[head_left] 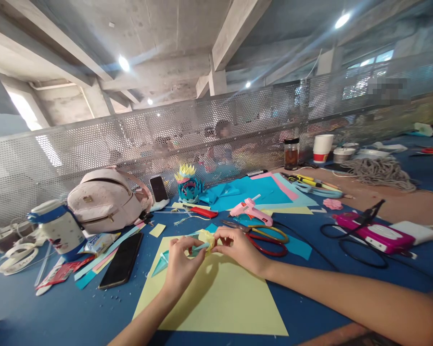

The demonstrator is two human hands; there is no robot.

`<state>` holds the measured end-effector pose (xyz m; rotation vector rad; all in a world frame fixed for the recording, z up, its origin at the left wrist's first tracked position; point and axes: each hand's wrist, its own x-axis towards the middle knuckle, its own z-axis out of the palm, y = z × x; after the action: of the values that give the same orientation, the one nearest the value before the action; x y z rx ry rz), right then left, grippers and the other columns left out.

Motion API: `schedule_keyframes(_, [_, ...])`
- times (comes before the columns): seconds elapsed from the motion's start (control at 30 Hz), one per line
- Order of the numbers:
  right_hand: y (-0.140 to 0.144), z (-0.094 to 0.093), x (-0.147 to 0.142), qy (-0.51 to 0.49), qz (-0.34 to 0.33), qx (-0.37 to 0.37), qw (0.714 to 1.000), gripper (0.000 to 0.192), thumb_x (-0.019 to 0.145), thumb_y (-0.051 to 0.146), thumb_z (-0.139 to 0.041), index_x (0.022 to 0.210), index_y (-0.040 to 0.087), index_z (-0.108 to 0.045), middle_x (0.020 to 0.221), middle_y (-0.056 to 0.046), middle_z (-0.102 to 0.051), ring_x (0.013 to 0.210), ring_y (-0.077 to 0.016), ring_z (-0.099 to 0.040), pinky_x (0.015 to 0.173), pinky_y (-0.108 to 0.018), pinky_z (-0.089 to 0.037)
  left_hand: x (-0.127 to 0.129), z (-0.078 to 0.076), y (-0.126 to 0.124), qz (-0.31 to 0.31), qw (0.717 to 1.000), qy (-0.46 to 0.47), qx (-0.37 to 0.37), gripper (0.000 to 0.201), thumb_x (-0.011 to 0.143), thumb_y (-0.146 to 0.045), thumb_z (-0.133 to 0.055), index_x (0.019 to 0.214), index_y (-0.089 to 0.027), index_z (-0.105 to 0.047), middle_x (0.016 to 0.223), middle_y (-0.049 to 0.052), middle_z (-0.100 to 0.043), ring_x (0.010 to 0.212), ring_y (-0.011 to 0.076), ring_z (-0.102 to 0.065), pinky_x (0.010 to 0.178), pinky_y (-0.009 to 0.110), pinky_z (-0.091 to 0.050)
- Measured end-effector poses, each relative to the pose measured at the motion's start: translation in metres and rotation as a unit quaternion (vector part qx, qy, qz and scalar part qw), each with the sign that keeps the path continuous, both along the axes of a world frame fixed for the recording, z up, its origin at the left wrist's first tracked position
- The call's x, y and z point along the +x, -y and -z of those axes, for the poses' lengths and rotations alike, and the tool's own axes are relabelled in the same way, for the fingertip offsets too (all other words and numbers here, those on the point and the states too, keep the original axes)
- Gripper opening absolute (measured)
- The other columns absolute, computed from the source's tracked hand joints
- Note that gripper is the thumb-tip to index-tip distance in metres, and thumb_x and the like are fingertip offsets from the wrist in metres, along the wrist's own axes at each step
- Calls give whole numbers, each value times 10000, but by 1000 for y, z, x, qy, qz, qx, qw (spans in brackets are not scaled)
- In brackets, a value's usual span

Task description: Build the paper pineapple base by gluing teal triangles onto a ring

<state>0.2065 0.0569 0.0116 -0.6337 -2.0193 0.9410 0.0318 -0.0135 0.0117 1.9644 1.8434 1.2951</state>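
Observation:
Above a large yellow paper sheet (pixel 220 302), my left hand (pixel 184 264) pinches the light teal paper part of a small yellow paper flower (pixel 206 236). The thumb and fingers of my right hand (pixel 240 246) are closed on the flower's yellow crumpled edge. A folded teal paper piece (pixel 160 263) shows at the left of my left hand, partly hidden by it. Just beyond my right hand lie red-handled scissors (pixel 270 249), pliers with yellow handles (pixel 279 232) and a pink hot glue gun (pixel 250 210).
A black phone (pixel 121 262), a blue-and-white bottle (pixel 59 230) and a pink backpack (pixel 104 199) are on the left. Behind stands a layered paper lotus (pixel 189 185), near a red utility knife (pixel 204 212). A magenta device (pixel 377 233) with looped black cable sits right. Perforated metal panels (pixel 238 129) border the back.

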Motion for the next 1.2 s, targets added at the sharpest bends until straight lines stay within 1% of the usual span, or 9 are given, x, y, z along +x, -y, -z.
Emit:
schedule_keyframes(0.23, [-1,2,1,-1,0,2,1000,312,791,479,-705,736,172,-697,720,-10,-579,645,-133,-450,593,-251,-360,-6,-4,-3,-4,1000,30,5,137,758,-288,-648,665,-201,-698,674,10,-696,637,180,-555,715,320,-403])
schedule_keyframes(0.3, [-1,1,1,-4,4,-7,1000,292,790,462,-705,755,173,-706,731,-13,-593,644,-133,-452,580,-247,-364,-7,-5,-2,-1,1000,29,7,141,764,-293,-647,668,-201,-696,675,10,-695,628,175,-546,723,323,-401])
schedule_keyframes(0.43, [-2,-1,0,-10,20,-48,999,246,751,413,-740,765,171,-698,725,-9,-613,649,-137,-495,577,-241,-385,-7,-4,-2,-2,999,32,15,152,790,-327,-648,716,-217,-722,715,19,-715,654,187,-549,777,351,-399])
schedule_keyframes(0.5, [-3,0,0,-21,21,-76,997,249,734,407,-749,772,168,-690,728,-10,-620,666,-145,-528,580,-239,-400,-10,-3,-4,-5,999,46,22,151,791,-347,-656,765,-224,-740,741,22,-725,666,192,-551,771,347,-411])
schedule_keyframes(0.67, [-9,3,0,-53,-5,-127,991,254,730,401,-747,760,163,-664,762,-21,-656,740,-170,-593,650,-254,-438,-17,-3,-9,14,993,112,19,188,795,-357,-647,844,-206,-749,816,32,-744,683,181,-560,671,287,-450])
schedule_keyframes(0.83, [-11,3,-2,-80,-32,-176,981,326,682,443,-789,772,162,-652,788,-19,-670,764,-172,-616,738,-279,-465,-17,-6,-8,6,991,133,19,206,801,-361,-642,855,-200,-760,858,36,-761,725,185,-596,696,279,-471])
schedule_keyframes(0.97, [-10,5,-2,-93,-41,-220,970,354,660,450,-808,782,161,-644,823,-17,-681,797,-169,-634,762,-276,-471,-18,-8,-7,16,992,123,21,258,843,-383,-596,935,-215,-769,917,40,-767,754,193,-614,738,292,-477])
schedule_keyframes(1.1, [-9,7,-2,-68,-47,-262,961,380,652,455,-813,809,156,-640,830,-26,-695,804,-174,-648,749,-277,-478,-20,-8,-7,27,992,119,21,303,876,-396,-550,995,-215,-761,954,52,-765,847,222,-640,762,305,-481])
schedule_keyframes(1.2, [-8,7,-2,-32,-53,-258,964,393,648,455,-811,824,150,-640,850,-43,-701,821,-187,-654,753,-289,-480,-22,-6,-9,22,992,119,22,300,875,-402,-558,1017,-220,-749,972,49,-760,854,218,-636,749,297,-478])
